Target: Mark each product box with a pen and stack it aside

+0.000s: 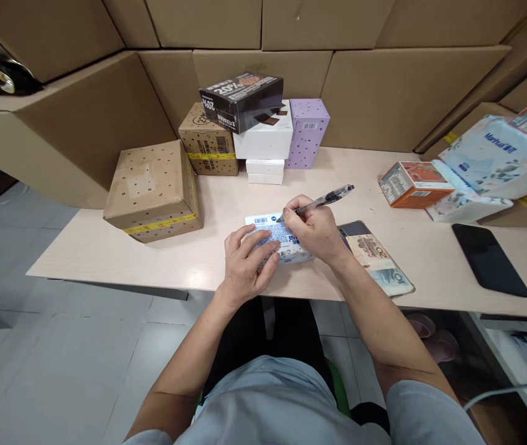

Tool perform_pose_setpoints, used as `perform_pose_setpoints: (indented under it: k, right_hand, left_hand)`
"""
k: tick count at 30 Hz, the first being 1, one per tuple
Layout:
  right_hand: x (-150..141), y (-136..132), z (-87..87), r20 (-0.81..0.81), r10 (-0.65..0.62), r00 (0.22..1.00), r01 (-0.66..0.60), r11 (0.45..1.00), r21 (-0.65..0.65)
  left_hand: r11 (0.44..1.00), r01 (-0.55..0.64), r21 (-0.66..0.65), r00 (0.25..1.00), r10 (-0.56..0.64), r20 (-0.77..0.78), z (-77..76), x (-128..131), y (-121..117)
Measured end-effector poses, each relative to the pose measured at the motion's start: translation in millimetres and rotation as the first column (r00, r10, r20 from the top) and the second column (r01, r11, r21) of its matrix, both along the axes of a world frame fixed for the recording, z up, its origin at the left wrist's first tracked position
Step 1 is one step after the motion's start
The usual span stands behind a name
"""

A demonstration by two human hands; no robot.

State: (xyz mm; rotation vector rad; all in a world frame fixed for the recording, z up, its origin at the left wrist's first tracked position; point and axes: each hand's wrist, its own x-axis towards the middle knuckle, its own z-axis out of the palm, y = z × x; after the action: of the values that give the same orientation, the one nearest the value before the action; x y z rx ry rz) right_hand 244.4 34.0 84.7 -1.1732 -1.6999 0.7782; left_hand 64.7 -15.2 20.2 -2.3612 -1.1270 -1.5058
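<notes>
A white-and-blue tissue pack [286, 238] with a barcode and blue print lies on the table in front of me. My left hand [249, 259] rests on its left part, fingers spread and covering some of the print. With fingers pinched round a clear-barrelled pen [332, 196], my right hand [312, 225] leans over the pack's right side. The pen slants up to the right, its tip at the pack's upper face near the barcode; I cannot tell whether it touches. Beside my right wrist, banknotes [379, 259] lie on a dark flat case, partly hidden by my forearm.
A spotted cardboard box [149, 188] stands left on the table [226, 198]. Behind are a black box [244, 102] on a white box [263, 139] and a purple box [308, 133]. Right are an orange box [414, 184], tissue packs [495, 154] and a phone [490, 259].
</notes>
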Motion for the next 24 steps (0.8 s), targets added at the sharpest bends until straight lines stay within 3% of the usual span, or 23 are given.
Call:
perform_pose_setpoints:
  k: [24]
  right_hand:
    - [-1.4,-0.4,-0.7,0.068,0.007,0.998,-0.009,1.000,0.021]
  left_hand:
    - [0.999,0.003,-0.054,1.000,-0.004,-0.013,-1.8,-3.0,0.0]
